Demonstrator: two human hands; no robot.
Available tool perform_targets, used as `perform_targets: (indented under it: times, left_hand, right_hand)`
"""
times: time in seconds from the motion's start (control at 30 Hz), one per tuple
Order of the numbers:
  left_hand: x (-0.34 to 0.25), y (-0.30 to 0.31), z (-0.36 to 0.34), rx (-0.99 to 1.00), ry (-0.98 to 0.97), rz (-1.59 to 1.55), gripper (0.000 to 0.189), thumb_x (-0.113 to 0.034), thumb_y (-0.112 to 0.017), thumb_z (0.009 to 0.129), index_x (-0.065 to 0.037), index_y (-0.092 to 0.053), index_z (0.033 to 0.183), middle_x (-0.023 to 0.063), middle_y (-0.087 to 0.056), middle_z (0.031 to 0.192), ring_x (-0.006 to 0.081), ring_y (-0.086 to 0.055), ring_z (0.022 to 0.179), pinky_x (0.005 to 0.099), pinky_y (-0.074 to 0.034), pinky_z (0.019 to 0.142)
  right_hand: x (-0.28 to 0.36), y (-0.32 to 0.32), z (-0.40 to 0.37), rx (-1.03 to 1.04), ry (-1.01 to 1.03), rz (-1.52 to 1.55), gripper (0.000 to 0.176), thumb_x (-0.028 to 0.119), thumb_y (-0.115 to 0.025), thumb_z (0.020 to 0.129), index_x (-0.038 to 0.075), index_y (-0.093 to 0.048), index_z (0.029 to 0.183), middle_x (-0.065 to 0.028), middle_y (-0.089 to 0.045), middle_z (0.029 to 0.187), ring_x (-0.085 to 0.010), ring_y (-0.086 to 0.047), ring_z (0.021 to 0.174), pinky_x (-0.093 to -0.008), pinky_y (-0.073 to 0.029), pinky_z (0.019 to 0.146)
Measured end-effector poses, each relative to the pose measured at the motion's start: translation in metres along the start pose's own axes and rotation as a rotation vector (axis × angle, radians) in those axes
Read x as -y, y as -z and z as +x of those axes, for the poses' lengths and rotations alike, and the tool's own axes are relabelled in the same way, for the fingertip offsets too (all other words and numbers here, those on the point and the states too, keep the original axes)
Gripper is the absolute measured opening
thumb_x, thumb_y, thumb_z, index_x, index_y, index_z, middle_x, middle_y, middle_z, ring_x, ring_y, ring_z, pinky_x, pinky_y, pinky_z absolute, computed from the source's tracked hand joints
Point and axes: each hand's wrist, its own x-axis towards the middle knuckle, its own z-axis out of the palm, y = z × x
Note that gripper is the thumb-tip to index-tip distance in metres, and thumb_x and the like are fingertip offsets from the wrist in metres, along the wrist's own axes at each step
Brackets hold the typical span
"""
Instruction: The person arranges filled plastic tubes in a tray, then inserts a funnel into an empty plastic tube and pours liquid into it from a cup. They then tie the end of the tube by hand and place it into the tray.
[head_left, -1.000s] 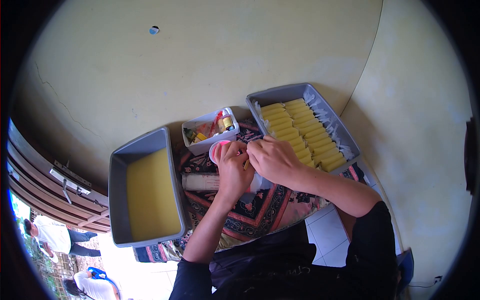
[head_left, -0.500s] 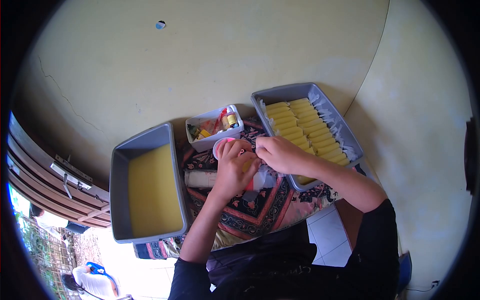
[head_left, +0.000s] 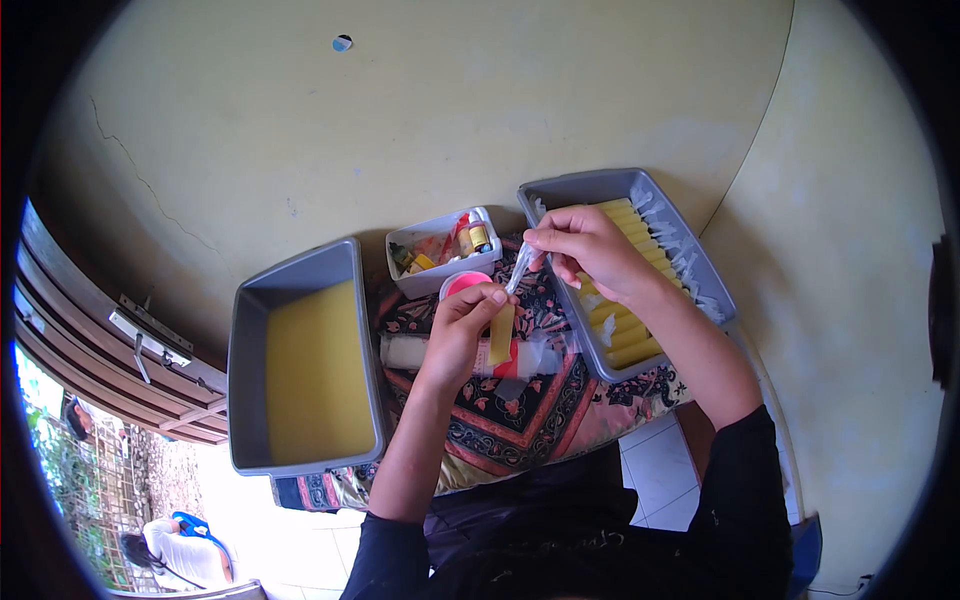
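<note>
Between my hands hangs a slim plastic bag of yellow liquid, an ice pop bag [head_left: 502, 338]. My left hand [head_left: 462, 325] pinches it at the neck, just above the filled part. My right hand [head_left: 585, 250] grips the twisted clear top end, up and to the right. Below the bag, a roll of clear plastic sleeves [head_left: 408, 352] with a red-and-white label lies on the patterned cloth [head_left: 500, 435]. A pink cup [head_left: 462, 284] stands behind my left hand, partly hidden. Right of my hands, a grey tub [head_left: 722, 305] holds rows of similar filled yellow bags.
On the left is a grey tub [head_left: 236, 385] of yellow liquid. A small white bin [head_left: 428, 280] with bottles and packets stands at the back against the wall [head_left: 450, 120]. A wooden door [head_left: 110, 330] is at far left; outside, a person [head_left: 185, 552] is bent over.
My hands have moved apart; the right has drawn up and away, pulling the bag's clear end taut. The yellow filled part now shows below my left hand. The view has shifted slightly.
</note>
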Motion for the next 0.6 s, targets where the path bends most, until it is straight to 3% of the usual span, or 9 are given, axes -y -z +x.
perform_targets:
  times: [0.23, 0.3, 0.4, 0.47, 0.6]
  left_hand:
    - [0.004, -0.010, -0.004, 0.046, -0.060, 0.020, 0.019, -0.018, -0.058, 0.094, 0.000, -0.065, 0.094, 0.0032, -0.065, 0.088, 0.0099, -0.059, 0.080, 0.0257, -0.047, 0.075]
    - [0.008, -0.009, -0.005, -0.013, -0.098, 0.186, 0.017, -0.013, -0.056, 0.094, 0.001, -0.066, 0.092, 0.0068, -0.067, 0.086, 0.0117, -0.060, 0.079, 0.0277, -0.048, 0.075]
    - [0.004, -0.008, -0.004, -0.074, -0.092, 0.174, 0.017, -0.012, -0.058, 0.092, 0.002, -0.068, 0.090, 0.0062, -0.067, 0.082, 0.0105, -0.059, 0.074, 0.0261, -0.047, 0.071]
    - [0.001, -0.008, -0.006, -0.082, -0.076, 0.147, 0.017, -0.012, -0.058, 0.092, 0.002, -0.068, 0.089, 0.0057, -0.067, 0.081, 0.0103, -0.058, 0.073, 0.0255, -0.047, 0.070]
    - [0.000, -0.008, -0.007, -0.086, -0.075, 0.134, 0.020, -0.016, -0.062, 0.091, 0.002, -0.071, 0.087, 0.0033, -0.065, 0.075, 0.0078, -0.057, 0.070, 0.0233, -0.045, 0.065]
  right_hand:
    - [-0.009, -0.006, 0.000, 0.000, 0.103, 0.001, 0.015, 0.014, -0.065, 0.089, 0.001, -0.061, 0.083, -0.0058, -0.062, 0.073, -0.0042, -0.049, 0.050, -0.0186, -0.036, 0.042]
    - [-0.012, -0.008, -0.001, 0.013, 0.126, 0.005, 0.012, 0.011, -0.065, 0.089, 0.000, -0.061, 0.086, -0.0056, -0.062, 0.075, -0.0043, -0.050, 0.053, -0.0187, -0.037, 0.043]
    - [-0.013, -0.014, -0.005, -0.021, 0.189, 0.057, 0.020, 0.008, -0.068, 0.086, -0.003, -0.059, 0.099, -0.0053, -0.063, 0.075, -0.0049, -0.053, 0.057, -0.0184, -0.041, 0.048]
    - [-0.013, -0.014, -0.010, -0.089, 0.313, 0.004, 0.035, 0.007, -0.069, 0.085, -0.002, -0.052, 0.114, -0.0062, -0.064, 0.082, -0.0060, -0.055, 0.063, -0.0196, -0.045, 0.056]
    - [-0.018, -0.017, -0.017, -0.165, 0.439, -0.110, 0.044, 0.008, -0.069, 0.085, -0.001, -0.047, 0.122, -0.0080, -0.065, 0.089, -0.0079, -0.058, 0.070, -0.0219, -0.049, 0.063]
